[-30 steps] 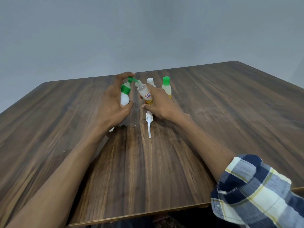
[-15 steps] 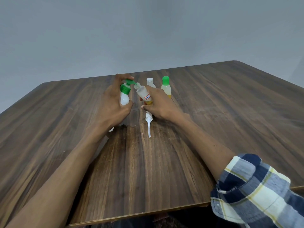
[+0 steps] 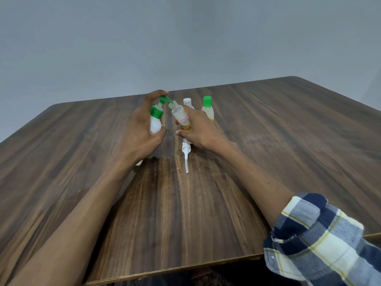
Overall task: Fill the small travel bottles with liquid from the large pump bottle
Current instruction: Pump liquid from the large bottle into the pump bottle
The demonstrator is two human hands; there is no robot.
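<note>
A big dark brown wooden table (image 3: 268, 141) fills the near part of the scene, with streaky grain lines running from near to far. Its near edge is a thin pale strip. Behind the far side of the table stands a plain grey wall (image 3: 185, 38).
</note>
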